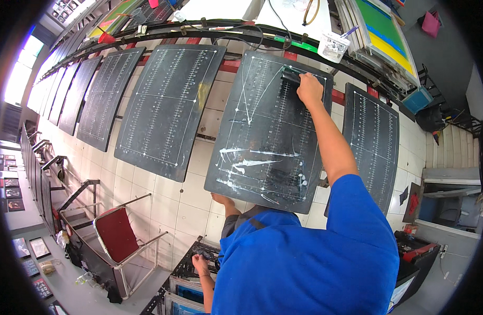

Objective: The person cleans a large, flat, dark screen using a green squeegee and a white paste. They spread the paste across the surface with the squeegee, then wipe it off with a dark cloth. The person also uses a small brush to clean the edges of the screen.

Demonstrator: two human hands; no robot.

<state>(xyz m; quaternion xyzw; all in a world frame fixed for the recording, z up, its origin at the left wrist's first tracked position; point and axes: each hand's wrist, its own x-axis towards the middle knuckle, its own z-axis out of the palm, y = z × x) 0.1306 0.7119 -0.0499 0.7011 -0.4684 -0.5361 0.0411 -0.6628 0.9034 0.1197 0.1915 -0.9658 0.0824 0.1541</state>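
My right arm reaches across a dark board (pixel 210 181) with ruled white lines and tick marks. At its far end my right hand (pixel 309 90) is closed around a black flat-edged scraper (pixel 290 77) that touches the surface. White streaks (pixel 257 161) and dots of a thick paste lie on the near part, and a white zigzag line runs over the far left part. A darker wiped patch shows right of centre. Low at my side, my left hand (pixel 201 262) is closed on a dark crumpled thing like a cloth (pixel 203 253).
More ruled boards (pixel 168 105) stand in a row to the left, and another (pixel 371 147) to the right. A white tub (pixel 333 46) sits on the rail beyond. A red-seated metal chair (pixel 117 236) is at lower left. Stacked frames (pixel 383 37) lie at far right.
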